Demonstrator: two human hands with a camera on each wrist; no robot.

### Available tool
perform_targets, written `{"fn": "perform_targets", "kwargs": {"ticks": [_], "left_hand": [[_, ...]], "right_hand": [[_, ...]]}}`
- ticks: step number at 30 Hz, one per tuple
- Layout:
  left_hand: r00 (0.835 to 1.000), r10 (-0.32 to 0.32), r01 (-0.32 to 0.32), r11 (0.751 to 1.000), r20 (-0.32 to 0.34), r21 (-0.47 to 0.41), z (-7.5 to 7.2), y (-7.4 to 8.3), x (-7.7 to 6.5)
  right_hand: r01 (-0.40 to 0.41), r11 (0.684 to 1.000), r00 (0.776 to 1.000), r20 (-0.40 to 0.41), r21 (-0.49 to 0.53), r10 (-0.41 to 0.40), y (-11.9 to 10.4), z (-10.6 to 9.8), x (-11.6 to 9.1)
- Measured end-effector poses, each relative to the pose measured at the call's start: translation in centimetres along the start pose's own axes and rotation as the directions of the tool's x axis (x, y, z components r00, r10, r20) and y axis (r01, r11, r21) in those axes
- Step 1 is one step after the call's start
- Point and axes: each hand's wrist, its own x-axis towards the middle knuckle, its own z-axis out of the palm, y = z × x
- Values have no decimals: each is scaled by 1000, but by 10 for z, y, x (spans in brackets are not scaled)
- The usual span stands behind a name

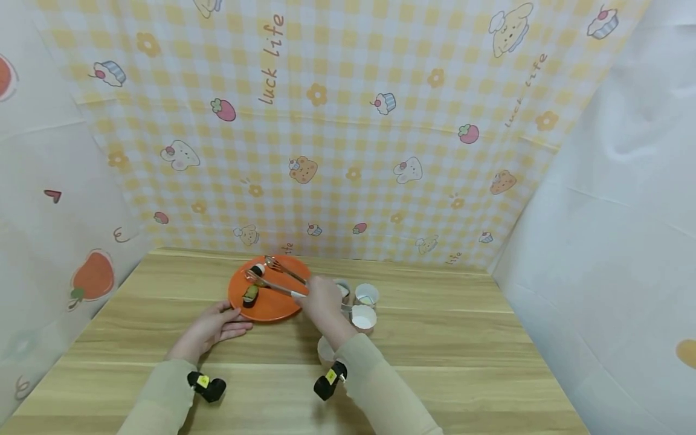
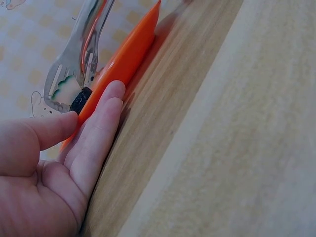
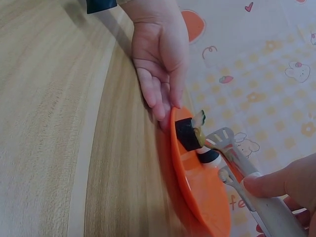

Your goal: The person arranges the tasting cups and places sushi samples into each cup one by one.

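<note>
My left hand pinches the near left rim of an orange plate, thumb at the top edge and fingers along the underside. In my right hand is a pair of metal tongs, gripped by the handles with the arms spread apart. The slotted tong ends are over the plate, on either side of a black-and-white sushi piece. Closer to my left hand stands a dark-wrapped sushi piece with a green-edged topping. Part of the tongs' handle is hidden behind my right hand in the head view.
Several small white cups stand right of the plate, among them a back cup, a middle cup and a front cup partly behind my right forearm. The wooden table ends at a patterned cloth behind the plate.
</note>
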Motion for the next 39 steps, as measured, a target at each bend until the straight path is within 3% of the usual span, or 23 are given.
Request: {"fn": "perform_targets", "kwargs": {"ticks": [16,39], "left_hand": [[1000,6,-7,1000,-8,-8,1,0,0],[1000,3,-3,1000,-3,-7,2,2,-2]], "right_hand": [[-15,995,1000,24,-96,18,-5,7,11],[44,987,999,28,-158,-40,-3,10,16]]}}
